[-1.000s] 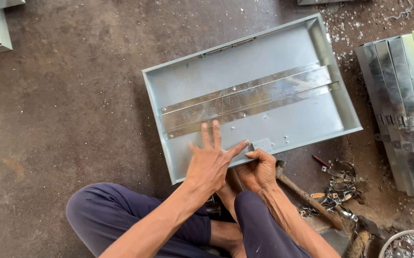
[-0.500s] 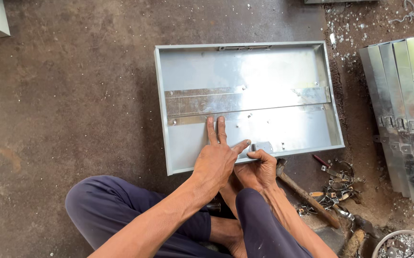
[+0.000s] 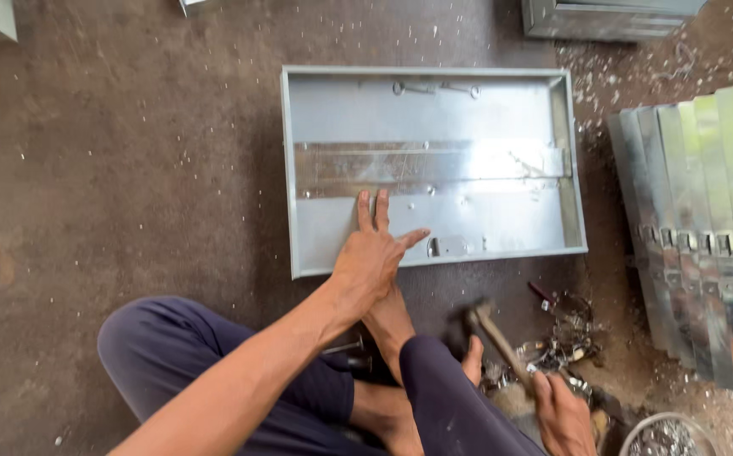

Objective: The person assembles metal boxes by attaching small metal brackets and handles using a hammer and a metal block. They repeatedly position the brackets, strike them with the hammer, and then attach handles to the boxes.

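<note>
The left hand (image 3: 372,257) lies flat, fingers spread, over the near rim of the grey metal tray (image 3: 434,101) on bare floor (image 3: 130,169) — open to its left — while the right hand (image 3: 565,414) grips a hammer (image 3: 489,329) beside stacked panels (image 3: 704,228).

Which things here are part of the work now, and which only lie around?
In use: metal tray, pressed flat by left hand; hammer, gripped by right hand.

Lying about: stacked metal strips, small hardware pile, bowl of bits, another metal box.
</note>
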